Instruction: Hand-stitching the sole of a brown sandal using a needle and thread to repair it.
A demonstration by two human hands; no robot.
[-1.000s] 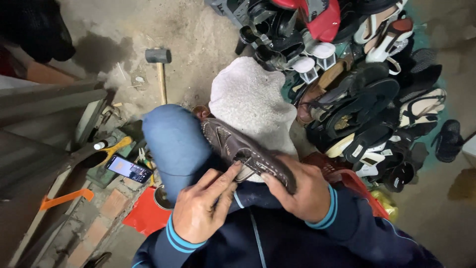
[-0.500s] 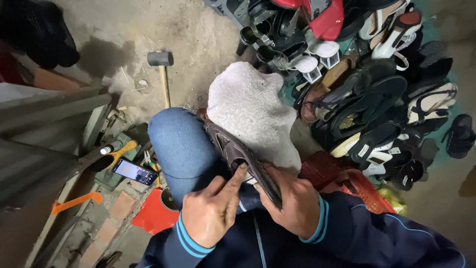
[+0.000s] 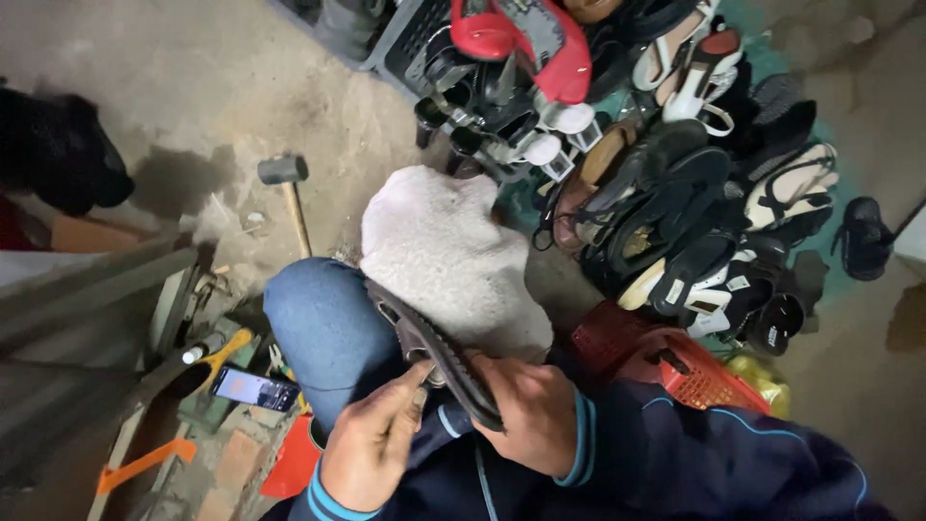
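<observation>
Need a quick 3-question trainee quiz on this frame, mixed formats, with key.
1. True or false: the right hand holds the dark shoe that rests on the knee.
2. The hammer lies on: A) the concrete floor, B) the red basket, C) the pile of shoes.
3. Fill in: the left hand presses one ____ against the shoe.

Key: 1 true; 2 A; 3 finger.

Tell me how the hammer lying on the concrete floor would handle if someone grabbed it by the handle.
The hammer would probably feel head-heavy: its dark head looks bulky against the thin pale handle. Lying flat, it seems unlikely to roll. It looks rigid, not fragile.
</observation>
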